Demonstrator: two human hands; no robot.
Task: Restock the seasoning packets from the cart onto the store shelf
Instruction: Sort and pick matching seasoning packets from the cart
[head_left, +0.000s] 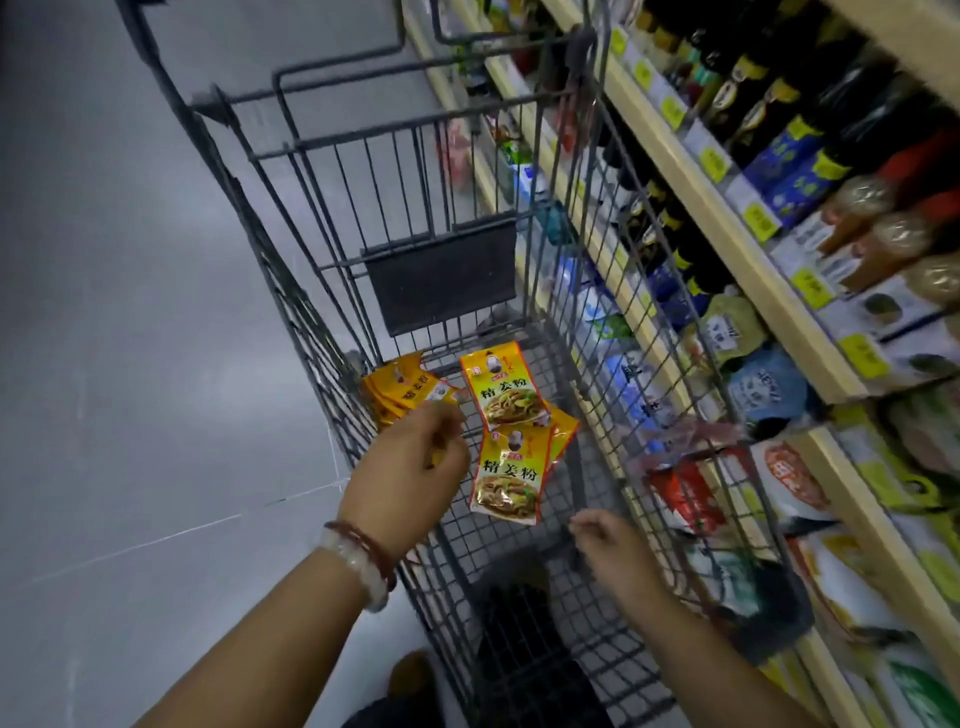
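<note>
Yellow seasoning packets (511, 431): several lie loose on the wire floor of the cart (530, 551), none visibly shelved. Left hand (410, 467): inside the basket, fingers curled, apparently pinching a packet's edge; blurred. Right hand (610, 540): over the basket, fingers loosely curled, holding nothing. Store shelf (727, 228): alongside on the right. Restocking judged largely outstanding.

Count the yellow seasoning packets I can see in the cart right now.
At least 5: a stack of about two by the cart's left wall, one mid-basket, one nearer, one edge beneath. More may be hidden.
</note>
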